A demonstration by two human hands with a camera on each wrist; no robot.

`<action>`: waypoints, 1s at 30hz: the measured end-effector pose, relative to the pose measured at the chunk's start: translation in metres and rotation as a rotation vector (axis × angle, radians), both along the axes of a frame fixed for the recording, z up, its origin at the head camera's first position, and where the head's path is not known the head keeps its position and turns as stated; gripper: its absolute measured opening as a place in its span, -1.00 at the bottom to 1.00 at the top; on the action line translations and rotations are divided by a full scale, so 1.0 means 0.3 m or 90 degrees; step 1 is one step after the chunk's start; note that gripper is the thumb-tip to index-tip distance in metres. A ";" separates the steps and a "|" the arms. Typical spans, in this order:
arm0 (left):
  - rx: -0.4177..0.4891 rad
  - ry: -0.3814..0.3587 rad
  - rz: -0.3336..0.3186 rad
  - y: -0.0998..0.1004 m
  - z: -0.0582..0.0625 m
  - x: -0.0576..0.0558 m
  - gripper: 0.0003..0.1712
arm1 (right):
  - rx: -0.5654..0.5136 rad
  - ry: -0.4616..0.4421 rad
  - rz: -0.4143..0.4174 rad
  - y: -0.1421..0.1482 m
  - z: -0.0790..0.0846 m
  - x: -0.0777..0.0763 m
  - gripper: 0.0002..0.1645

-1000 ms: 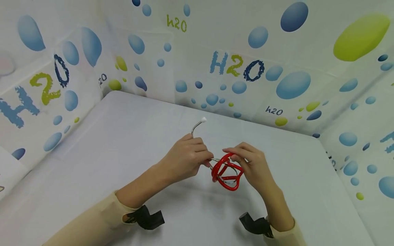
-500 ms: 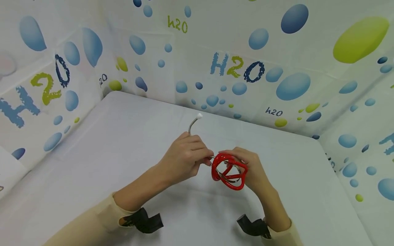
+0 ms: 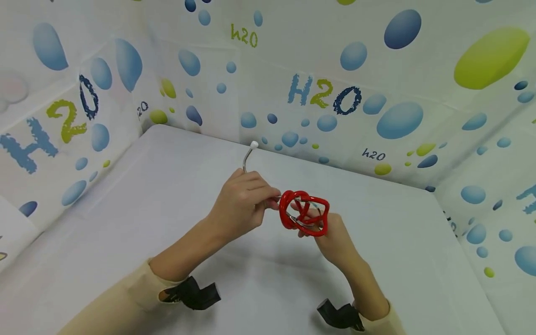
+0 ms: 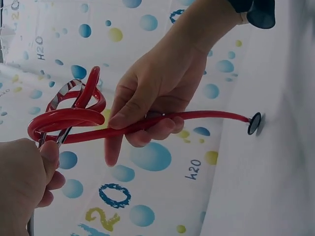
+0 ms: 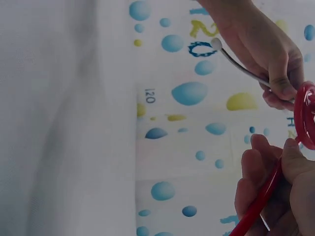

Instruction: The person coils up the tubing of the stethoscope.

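Stretching out on my left, the white table (image 3: 138, 186) is giving me a broad run of surface, and the printed cloth (image 3: 268, 88) is rising steeply along its left and far edges. My left hand (image 3: 240, 202) is pinching the metal stems of a stethoscope (image 3: 284, 211), fingertips close together, and I am holding the thing in the air above the table. One silvery ear tube (image 3: 245, 161) is curving up past my knuckles, its white tip (image 3: 254, 145) lining up with the far edge in the head view. Right beside my left fingertips, the glossy red hose (image 4: 204, 115) is winding around the metal in loose, knotted loops. My right hand (image 3: 333, 238) is reaching in behind those loops; in the left wrist view its thumb and bent fingers are holding the hose, while the forefinger is sticking out straight. Past that hand the hose is running on to a small round disc (image 4: 254, 123) with a dark rim. Farther right, more tabletop is spreading toward a slanting edge, where the cloth is rising again.
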State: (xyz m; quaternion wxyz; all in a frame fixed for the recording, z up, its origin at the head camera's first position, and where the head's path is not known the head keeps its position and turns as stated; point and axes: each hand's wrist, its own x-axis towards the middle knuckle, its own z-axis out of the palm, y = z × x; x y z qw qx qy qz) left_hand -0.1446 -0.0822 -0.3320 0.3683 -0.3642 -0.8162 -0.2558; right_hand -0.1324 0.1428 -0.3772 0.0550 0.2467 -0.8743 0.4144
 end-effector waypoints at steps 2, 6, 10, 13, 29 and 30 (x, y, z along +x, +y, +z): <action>0.004 -0.003 0.010 -0.002 -0.007 -0.009 -0.83 | -0.013 -0.014 0.010 -0.010 -0.009 0.000 -0.67; 0.014 -0.005 0.030 -0.005 -0.029 -0.031 -0.83 | -0.018 -0.029 0.008 -0.032 -0.029 -0.004 -0.74; 0.022 -0.012 0.047 -0.010 -0.050 -0.051 -0.84 | -0.006 -0.032 -0.007 -0.049 -0.038 -0.003 -0.75; 0.025 -0.016 0.060 -0.014 -0.059 -0.060 -0.84 | 0.007 -0.038 -0.012 -0.057 -0.044 -0.003 -0.72; 0.016 -0.025 0.117 -0.022 -0.069 -0.070 -0.83 | 0.108 -0.005 0.004 -0.127 -0.034 0.048 -0.88; 0.016 -0.029 0.119 -0.022 -0.071 -0.071 -0.82 | 0.114 0.000 0.003 -0.129 -0.031 0.052 -0.87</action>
